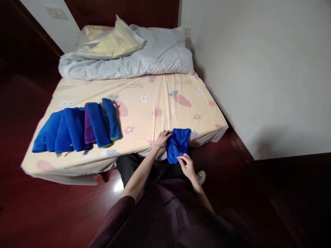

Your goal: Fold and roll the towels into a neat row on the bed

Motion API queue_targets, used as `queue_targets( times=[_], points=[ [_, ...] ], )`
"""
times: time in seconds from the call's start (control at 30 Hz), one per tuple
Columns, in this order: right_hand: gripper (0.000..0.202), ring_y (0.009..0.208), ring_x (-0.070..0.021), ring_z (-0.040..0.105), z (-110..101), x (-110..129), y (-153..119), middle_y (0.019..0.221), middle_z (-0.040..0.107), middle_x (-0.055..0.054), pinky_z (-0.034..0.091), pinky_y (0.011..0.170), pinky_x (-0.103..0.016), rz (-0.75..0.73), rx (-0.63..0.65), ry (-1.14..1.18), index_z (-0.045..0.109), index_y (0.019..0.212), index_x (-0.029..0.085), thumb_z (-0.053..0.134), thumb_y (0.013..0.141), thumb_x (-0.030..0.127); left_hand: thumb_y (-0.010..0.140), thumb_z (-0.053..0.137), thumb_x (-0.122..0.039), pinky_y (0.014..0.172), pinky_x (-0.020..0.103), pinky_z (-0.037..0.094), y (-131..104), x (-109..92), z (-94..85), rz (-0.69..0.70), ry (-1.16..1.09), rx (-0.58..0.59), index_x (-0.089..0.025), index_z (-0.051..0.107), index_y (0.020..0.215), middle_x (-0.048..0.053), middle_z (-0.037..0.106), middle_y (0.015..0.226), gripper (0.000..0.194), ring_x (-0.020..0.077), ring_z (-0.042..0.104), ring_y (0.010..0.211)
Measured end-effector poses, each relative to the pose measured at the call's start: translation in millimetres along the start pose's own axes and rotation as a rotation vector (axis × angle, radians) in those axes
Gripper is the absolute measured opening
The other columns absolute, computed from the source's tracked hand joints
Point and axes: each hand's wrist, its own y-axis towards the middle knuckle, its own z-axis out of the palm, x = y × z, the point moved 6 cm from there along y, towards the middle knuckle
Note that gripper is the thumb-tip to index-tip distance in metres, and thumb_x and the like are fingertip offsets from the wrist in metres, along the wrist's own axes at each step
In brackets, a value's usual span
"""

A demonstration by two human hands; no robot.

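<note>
A crumpled blue towel point(178, 143) lies over the bed's front edge, its lower part hanging toward my legs. My left hand point(162, 138) is at the towel's upper left side, thumb and fingers pinching its edge. Lower down, my right hand point(187, 166) pinches the near edge between thumb and fingertips. To the left on the bed, several folded towels overlap in a row: blue towels point(73, 129), a purple towel point(89, 127) and a dark grey towel point(104, 115). The rightmost blue towel point(111, 119) has a green-trimmed end.
The bed point(139, 120) has a cream sheet with carrot and rabbit prints. At its far end lie a rolled pale quilt point(124, 69) and a yellow pillow point(116, 43). A white wall point(258, 69) stands on the right, above a dark red floor point(227, 186).
</note>
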Motion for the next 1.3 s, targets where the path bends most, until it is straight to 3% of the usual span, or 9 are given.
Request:
queue_targets(
  times=[0.13, 0.27, 0.47, 0.63, 0.8, 0.97, 1.1, 1.2, 1.3],
  points=[
    [0.026, 0.096, -0.024, 0.069, 13, -4, -16, 0.102, 0.073, -0.007, 0.055, 0.094, -0.039, -0.011, 0.127, -0.028, 0.08, 0.106, 0.029, 0.055, 0.104, 0.033, 0.069, 0.059, 0.004, 0.122, 0.043, 0.036, 13, -11, 4.0, 0.241, 0.068, 0.175, -0.023, 0.067, 0.139, 0.013, 0.062, 0.146, 0.075, 0.028, 0.047, 0.145],
    [0.031, 0.108, -0.026, 0.07, 24, -14, -26, 0.118, 0.074, -0.008, 0.054, 0.103, -0.042, 0.039, 0.182, -0.052, 0.072, 0.126, 0.029, 0.06, 0.098, 0.026, 0.072, 0.061, 0.002, 0.107, 0.038, 0.046, 22, -17, 1.6, 0.275, 0.149, 0.274, -0.02, 0.073, 0.12, 0.016, 0.066, 0.134, 0.055, 0.0268, 0.062, 0.122],
    [0.048, 0.106, -0.0276, 0.072, 28, -37, -36, 0.113, 0.075, -0.008, 0.057, 0.101, -0.044, 0.142, 0.161, -0.109, 0.063, 0.135, 0.028, 0.067, 0.088, 0.02, 0.075, 0.056, 0.0, 0.095, 0.034, 0.047, 12, -31, -34.5, 0.334, 0.113, 0.273, -0.021, 0.069, 0.104, 0.012, 0.072, 0.103, 0.038, 0.0253, 0.066, 0.102],
    [0.047, 0.101, -0.0269, 0.073, 28, -40, -38, 0.108, 0.075, -0.007, 0.058, 0.097, -0.043, 0.158, 0.144, -0.155, 0.065, 0.128, 0.026, 0.067, 0.083, 0.013, 0.076, 0.06, -0.015, 0.088, 0.035, 0.048, -28, -48, -103.0, 0.333, 0.093, 0.288, -0.022, 0.07, 0.103, 0.009, 0.07, 0.094, 0.03, 0.0279, 0.067, 0.095],
    [0.039, 0.105, -0.0248, 0.071, 30, -36, -35, 0.111, 0.073, -0.008, 0.057, 0.099, -0.039, 0.138, 0.158, -0.207, 0.069, 0.113, 0.022, 0.057, 0.081, 0.003, 0.083, 0.065, -0.032, 0.097, 0.039, 0.048, -79, -72, -214.4, 0.357, 0.149, 0.18, -0.021, 0.071, 0.108, 0.009, 0.068, 0.097, 0.027, 0.0276, 0.064, 0.099],
    [0.039, 0.092, -0.0228, 0.071, 32, -26, -21, 0.102, 0.071, -0.007, 0.059, 0.089, -0.035, 0.154, 0.161, -0.232, 0.07, 0.117, 0.019, 0.059, 0.083, 0.004, 0.097, 0.058, -0.032, 0.084, 0.038, 0.049, -120, -105, -309.6, 0.448, 0.196, 0.014, -0.018, 0.074, 0.102, 0.008, 0.064, 0.086, 0.021, 0.0227, 0.059, 0.084],
    [0.049, 0.112, -0.0246, 0.071, 36, 19, -7, 0.13, 0.066, -0.01, 0.056, 0.102, -0.038, 0.074, 0.295, -0.171, 0.064, 0.136, 0.022, 0.062, 0.089, 0.01, 0.103, 0.051, -0.024, 0.077, 0.034, 0.046, -140, -127, -346.2, 0.494, 0.22, -0.11, -0.019, 0.075, 0.102, 0.005, 0.06, 0.079, 0.025, 0.0199, 0.056, 0.078],
    [0.069, 0.127, -0.0281, 0.065, 42, 66, -3, 0.151, 0.056, -0.01, 0.051, 0.112, -0.042, 0.003, 0.513, -0.075, 0.051, 0.152, 0.028, 0.078, 0.089, 0.028, 0.105, 0.05, -0.02, 0.073, 0.032, 0.044, -153, -142, -362.0, 0.547, 0.179, -0.175, -0.021, 0.075, 0.109, 0.003, 0.059, 0.078, 0.025, 0.0186, 0.055, 0.076],
    [0.093, 0.113, -0.0259, 0.071, 52, 106, -1, 0.151, 0.058, -0.01, 0.057, 0.103, -0.041, -0.055, 0.717, 0.086, 0.042, 0.16, 0.03, 0.088, 0.081, 0.044, 0.104, 0.051, -0.014, 0.068, 0.03, 0.04, -165, -160, -371.6, 0.626, 0.122, -0.182, -0.022, 0.073, 0.112, 0.001, 0.057, 0.077, 0.025, 0.0168, 0.053, 0.072]
  ],
)
